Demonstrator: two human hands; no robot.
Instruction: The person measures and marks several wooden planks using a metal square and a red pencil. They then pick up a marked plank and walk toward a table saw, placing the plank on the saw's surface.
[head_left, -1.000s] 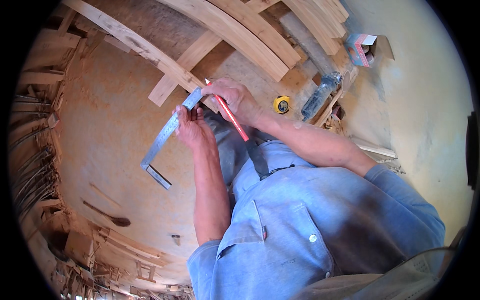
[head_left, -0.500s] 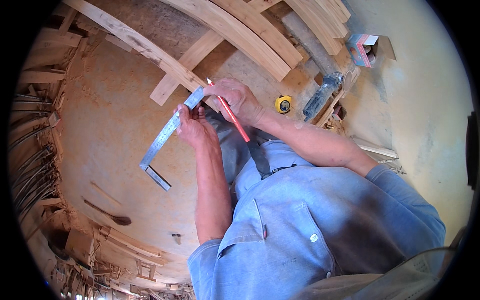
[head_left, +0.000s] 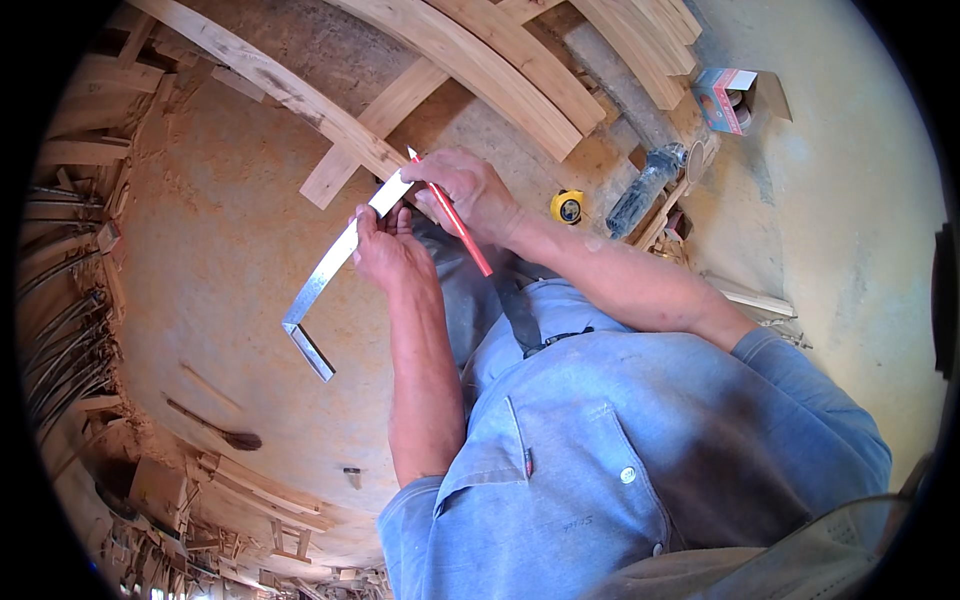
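Note:
A steel try square (head_left: 328, 268) slants down to the left, its short stock at the lower end. My left hand (head_left: 395, 252) pinches the blade between thumb and fingers near its upper part. Closed around a red pencil (head_left: 452, 220), my right hand (head_left: 468, 192) touches the blade's upper end with its fingertips; the pencil's pale tip points up and away. Just beyond both hands lies the near end of a long wooden board (head_left: 300, 100), partly hidden by the fingers and the square.
A cross timber (head_left: 330, 178) lies under the board. Curved planks (head_left: 480, 70) are stacked at the far side. To the right are a yellow tape measure (head_left: 567, 207), an angle grinder (head_left: 645, 190) and an open carton (head_left: 725, 100). A brush (head_left: 240, 439) lies on the floor at left.
The square has tilted slightly, so its blade now reflects bright white and its stock has shifted a little left. My right hand and the pencil have moved slightly up and left.

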